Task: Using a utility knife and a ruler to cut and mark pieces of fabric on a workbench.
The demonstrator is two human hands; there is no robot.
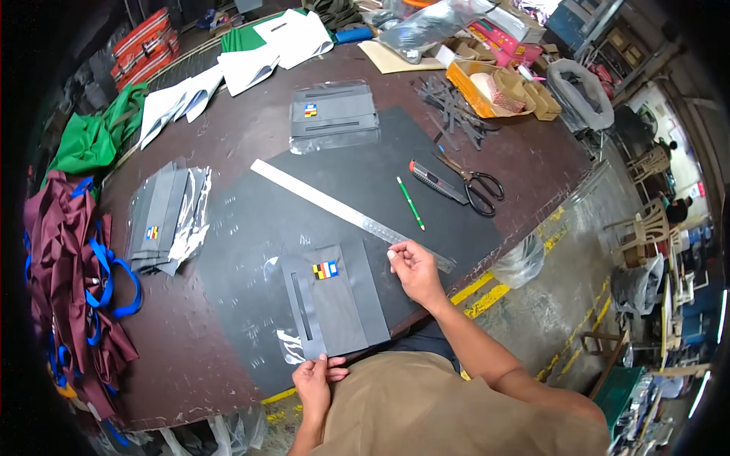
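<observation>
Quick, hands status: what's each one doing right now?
Left hand: pinching the near edge of the grey fabric piece.
Right hand: fingers curled, at the fabric's right edge.

A dark brown counter [228, 129] carries a large black mat [365, 182]. On the mat lie a grey pouch [334, 300], a steel ruler [342, 211], a green pencil [410, 203], a utility knife [437, 181] and scissors [475, 184]. Left of the mat sit stacked grey pouches [160, 220] and maroon bags [72, 289]; beyond the mat, another bagged pouch [333, 114].

Steel ruler [350, 213], green pencil [410, 202], utility knife [437, 181], scissors [475, 185].
</observation>
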